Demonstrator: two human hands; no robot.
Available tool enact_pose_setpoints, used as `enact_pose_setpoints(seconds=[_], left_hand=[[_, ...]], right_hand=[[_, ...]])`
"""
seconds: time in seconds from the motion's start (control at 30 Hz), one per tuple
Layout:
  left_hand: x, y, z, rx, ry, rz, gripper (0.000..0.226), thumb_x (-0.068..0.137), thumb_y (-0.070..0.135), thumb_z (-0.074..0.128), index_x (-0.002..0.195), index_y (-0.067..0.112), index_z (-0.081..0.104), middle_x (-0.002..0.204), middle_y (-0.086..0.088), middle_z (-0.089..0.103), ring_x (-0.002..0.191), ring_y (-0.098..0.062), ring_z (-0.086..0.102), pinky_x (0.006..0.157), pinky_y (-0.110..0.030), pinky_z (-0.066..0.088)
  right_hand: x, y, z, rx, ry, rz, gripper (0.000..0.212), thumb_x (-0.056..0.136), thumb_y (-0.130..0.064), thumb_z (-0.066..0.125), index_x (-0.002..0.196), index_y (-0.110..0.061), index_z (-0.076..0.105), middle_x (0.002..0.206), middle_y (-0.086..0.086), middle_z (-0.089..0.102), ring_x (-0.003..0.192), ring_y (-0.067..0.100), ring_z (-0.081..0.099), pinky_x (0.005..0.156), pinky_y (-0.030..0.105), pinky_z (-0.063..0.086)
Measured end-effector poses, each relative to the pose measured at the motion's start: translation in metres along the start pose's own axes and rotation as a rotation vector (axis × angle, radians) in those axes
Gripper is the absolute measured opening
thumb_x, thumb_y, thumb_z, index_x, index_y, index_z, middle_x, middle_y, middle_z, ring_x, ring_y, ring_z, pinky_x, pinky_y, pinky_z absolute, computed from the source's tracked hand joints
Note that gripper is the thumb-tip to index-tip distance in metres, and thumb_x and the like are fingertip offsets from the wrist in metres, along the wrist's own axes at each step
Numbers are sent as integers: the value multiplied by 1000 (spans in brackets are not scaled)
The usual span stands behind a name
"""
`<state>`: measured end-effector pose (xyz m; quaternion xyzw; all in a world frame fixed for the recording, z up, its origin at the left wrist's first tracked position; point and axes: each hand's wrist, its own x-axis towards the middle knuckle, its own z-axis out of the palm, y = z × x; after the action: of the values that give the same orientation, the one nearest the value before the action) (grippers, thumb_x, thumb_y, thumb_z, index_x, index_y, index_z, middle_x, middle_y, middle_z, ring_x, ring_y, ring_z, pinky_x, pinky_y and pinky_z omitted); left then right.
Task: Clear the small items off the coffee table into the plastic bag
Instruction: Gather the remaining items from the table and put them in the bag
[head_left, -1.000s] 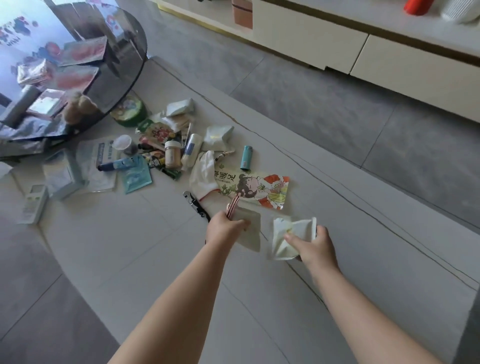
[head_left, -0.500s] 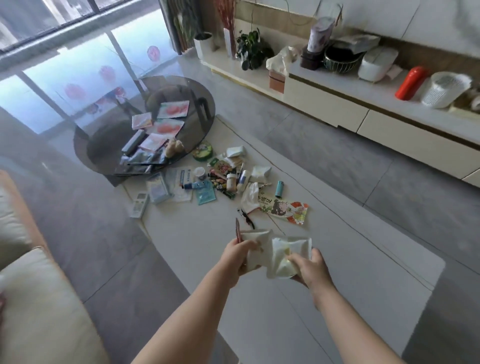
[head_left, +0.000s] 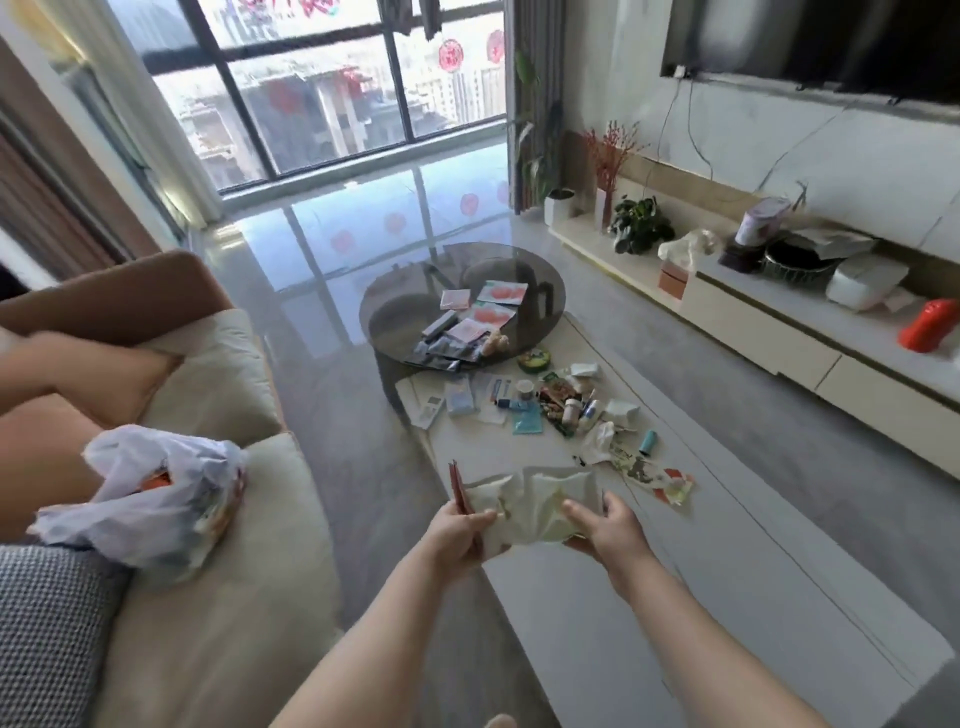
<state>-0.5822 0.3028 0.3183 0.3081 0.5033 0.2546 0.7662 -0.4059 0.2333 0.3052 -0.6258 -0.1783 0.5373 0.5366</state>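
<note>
Left hand: the left hand (head_left: 460, 532) curled round a crumpled white wrapper (head_left: 491, 499) and pinched a thin red strip (head_left: 457, 486) standing upright against it.
Right hand: the right hand (head_left: 605, 527) gripped a second wrapper (head_left: 558, 499), thumb on top, fingers underneath; this one was soft, creased and pale with a yellowish tint, touching the first.
Bench: both hands hung above the near part of a long, smooth, pale stone-look bench (head_left: 675, 597).
Small items: beyond the hands lay a loose heap (head_left: 566, 408) of sachets, small bottles and tubes; a flat printed packet (head_left: 660, 475) sat just past the right hand, a short teal cylinder (head_left: 648, 442) near it.
Plastic bag: the plastic bag (head_left: 150, 493), thin, translucent white and rumpled, sat well to the left of the left hand on a cream sofa cushion (head_left: 218, 597), mouth gathered, something orange showing through.
Glass bench: farther off than the heap, a round dark smoked-glass bench (head_left: 540, 296) carried flat glossy packets (head_left: 483, 312).
Cabinet: to the right of the hands ran a low cream cabinet (head_left: 779, 338) with a glossy red bottle (head_left: 930, 325) on top.
</note>
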Motion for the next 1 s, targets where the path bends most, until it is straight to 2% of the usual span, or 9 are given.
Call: enact_pose_setpoints(seconds=[0.1, 0.23, 0.33, 0.5, 0.63, 0.7, 0.83, 1.0], left_hand=[[-38, 18, -35, -67, 51, 72, 27, 92, -10, 43, 111, 3, 57, 91, -16, 63, 80, -31, 59, 73, -42, 48], [-66, 47, -92, -156, 121, 101, 24, 93, -8, 41, 104, 4, 59, 91, -16, 65, 72, -26, 65, 58, -35, 56], [-76, 69, -140, -219, 215, 108, 24, 92, -7, 39, 96, 6, 59, 87, -15, 63, 71, -25, 63, 60, -37, 54], [-79, 99, -220, -241, 377, 104, 21, 91, -3, 45, 107, 7, 55, 81, -11, 62, 71, -21, 58, 61, -35, 52], [-78, 115, -272, -297, 445, 125, 18, 88, -6, 48, 92, 8, 58, 73, -10, 64, 69, -21, 58, 65, -38, 53], [-77, 119, -295, -322, 499, 135, 16, 88, -6, 50, 95, 7, 56, 79, -11, 62, 71, -21, 58, 61, -37, 55], [-73, 121, -336, -384, 581, 153, 29, 88, -4, 56, 114, 5, 50, 92, -13, 61, 77, -23, 59, 70, -42, 54], [-58, 135, -384, -442, 735, 138, 25, 90, -1, 56, 112, 6, 49, 94, -14, 58, 84, -23, 57, 54, -35, 56]], right_hand=[[-13, -16, 40, -29, -100, -19, 21, 89, -6, 62, 109, -8, 55, 100, 10, 67, 84, 23, 67, 60, 27, 57], [-13, -32, 105, -79, -220, -3, 26, 90, -6, 61, 114, -6, 53, 105, 14, 66, 90, 28, 67, 64, 32, 57], [-7, -33, 163, -96, -297, 16, 30, 91, -6, 59, 120, -5, 51, 111, 16, 64, 93, 30, 65, 68, 34, 56], [4, -18, 263, -149, -380, 90, 35, 89, -1, 56, 122, 1, 47, 109, 18, 64, 85, 29, 65, 61, 32, 56], [17, -7, 330, -186, -420, 108, 29, 86, 1, 56, 114, -4, 52, 94, 11, 66, 69, 19, 67, 51, 27, 54], [25, -2, 355, -206, -433, 108, 26, 85, 0, 59, 109, -6, 53, 93, 10, 67, 66, 17, 68, 50, 25, 54], [42, 7, 399, -234, -495, 125, 22, 83, 3, 61, 101, -8, 57, 91, 9, 69, 63, 15, 70, 50, 25, 53], [76, 7, 455, -289, -588, 144, 24, 83, 2, 62, 103, -10, 59, 95, 10, 69, 75, 23, 69, 56, 29, 55]])
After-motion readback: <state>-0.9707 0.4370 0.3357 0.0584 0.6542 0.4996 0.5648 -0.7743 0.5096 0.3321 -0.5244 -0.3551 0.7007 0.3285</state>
